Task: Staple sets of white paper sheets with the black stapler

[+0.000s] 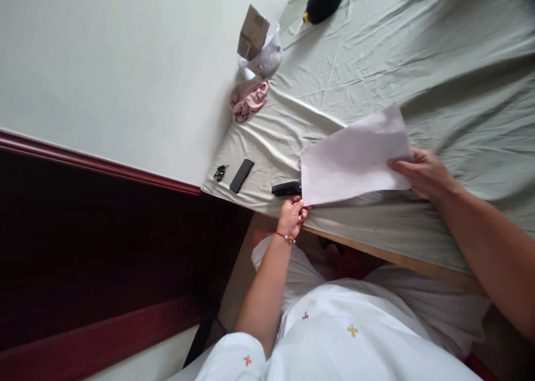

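White sheets of paper [355, 155] are held tilted just above the cloth near the table's front edge; I cannot tell how many there are. My left hand [293, 214], with a beaded red bracelet at the wrist, pinches their lower left corner. On the opposite side, my right hand [424, 172] grips the right edge with the thumb on top and the other fingers underneath. A black object that looks like a stapler [286, 189] lies against the left edge of the paper, just beyond my left hand. Its right end is hidden by the paper.
A black oblong case [241, 176] and a small dark metallic item [220, 172] lie to the left. Farther back are a pink cloth [249, 99], a plastic container [271, 52] with a cardboard box [253, 33], and a dark bottle-like object [326, 2]. A wall borders the left side.
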A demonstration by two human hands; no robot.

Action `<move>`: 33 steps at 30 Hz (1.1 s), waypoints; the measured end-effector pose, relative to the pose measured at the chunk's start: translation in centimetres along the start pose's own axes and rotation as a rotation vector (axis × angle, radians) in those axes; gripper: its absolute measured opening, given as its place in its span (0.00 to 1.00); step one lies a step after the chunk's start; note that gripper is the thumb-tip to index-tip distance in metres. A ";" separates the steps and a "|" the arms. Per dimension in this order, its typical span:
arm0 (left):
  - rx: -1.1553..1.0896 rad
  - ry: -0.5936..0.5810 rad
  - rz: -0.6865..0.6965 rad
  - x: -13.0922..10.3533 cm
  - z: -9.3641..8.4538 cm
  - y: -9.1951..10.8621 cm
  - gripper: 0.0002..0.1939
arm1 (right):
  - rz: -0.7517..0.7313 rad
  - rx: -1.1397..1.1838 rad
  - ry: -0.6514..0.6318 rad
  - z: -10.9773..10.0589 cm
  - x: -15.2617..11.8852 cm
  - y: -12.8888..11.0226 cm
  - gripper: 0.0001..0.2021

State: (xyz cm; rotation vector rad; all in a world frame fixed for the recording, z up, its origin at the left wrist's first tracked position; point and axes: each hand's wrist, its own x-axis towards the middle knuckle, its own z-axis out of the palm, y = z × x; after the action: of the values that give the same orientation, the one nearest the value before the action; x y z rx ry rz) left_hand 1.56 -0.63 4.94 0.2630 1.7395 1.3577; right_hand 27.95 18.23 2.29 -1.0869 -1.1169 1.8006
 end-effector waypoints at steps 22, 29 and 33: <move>-0.104 0.358 0.009 0.8 1.7 0.9 0.17 | -0.039 -0.024 -0.167 0.4 -0.7 0.0 0.14; -0.041 0.382 0.076 1.5 0.6 0.4 0.17 | -0.083 -0.069 -0.168 0.2 -0.4 0.8 0.14; 0.379 0.539 0.450 1.2 -1.3 0.1 0.14 | -0.091 -0.086 -0.171 0.3 -0.3 0.9 0.13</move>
State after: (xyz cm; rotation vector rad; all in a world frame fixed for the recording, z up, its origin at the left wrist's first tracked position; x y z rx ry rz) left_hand -0.16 -0.71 4.47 0.5656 2.5071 1.4917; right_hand 27.71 17.55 1.64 -0.9284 -1.3346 1.8147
